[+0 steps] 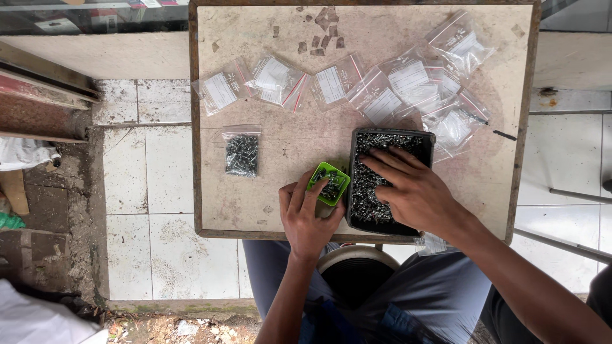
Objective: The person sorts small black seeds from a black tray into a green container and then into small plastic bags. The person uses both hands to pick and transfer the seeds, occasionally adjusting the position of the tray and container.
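My left hand (307, 216) holds a small green tray (329, 183) with a few screws in it, near the front edge of a worn wooden table (274, 134). Right beside it stands a black tray (390, 180) full of small dark screws. My right hand (411, 188) lies flat in the black tray, fingers spread over the screws. A small clear bag filled with screws (242, 153) rests to the left of the green tray.
Several empty clear zip bags with white labels (357, 86) lie in a row across the table's far half. A round stool (354, 267) shows between my legs. White floor tiles (150, 191) lie to the left, rubble and planks beyond them.
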